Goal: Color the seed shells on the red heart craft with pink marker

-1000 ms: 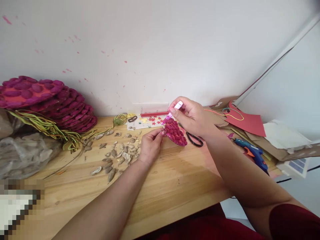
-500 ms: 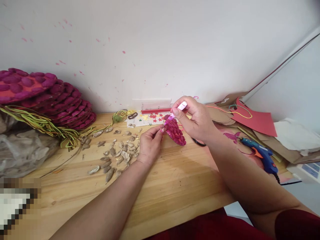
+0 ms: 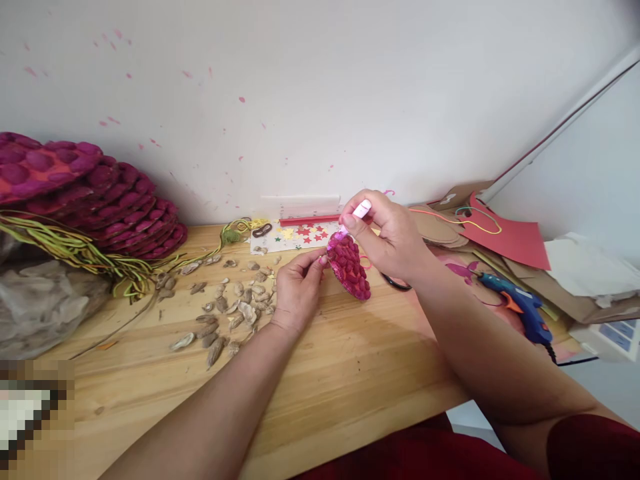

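Note:
Between both hands, above the wooden table (image 3: pixel 320 400), is a bumpy magenta disc (image 3: pixel 351 267), tilted up. My left hand (image 3: pixel 301 283) pinches its left edge between thumb and fingers. My right hand (image 3: pixel 383 230) grips a white pen-like tool (image 3: pixel 361 209) stained pink at its lower end, which meets the disc's upper edge. The tool's tip is too small to make out. Peanut shells (image 3: pixel 247 311) lie scattered left of my left hand. Behind it, a white sheet (image 3: pixel 265 245) bears red and yellow stars (image 3: pixel 306 232).
Stacked magenta discs (image 3: pixel 115 200) rise at the left, by green-yellow cords (image 3: pixel 85 250) and a plastic bag (image 3: pixel 55 307). At the right are a blue glue gun (image 3: pixel 533 317), red paper (image 3: pixel 513 237) and cardboard (image 3: pixel 435 230). Dark-handled scissors (image 3: pixel 395 283) lie partly behind my right hand.
The disc has turned slightly, showing more of its lower left rim. The tool has shifted slightly along its upper edge. The whole view has moved a little; both grips are unchanged.

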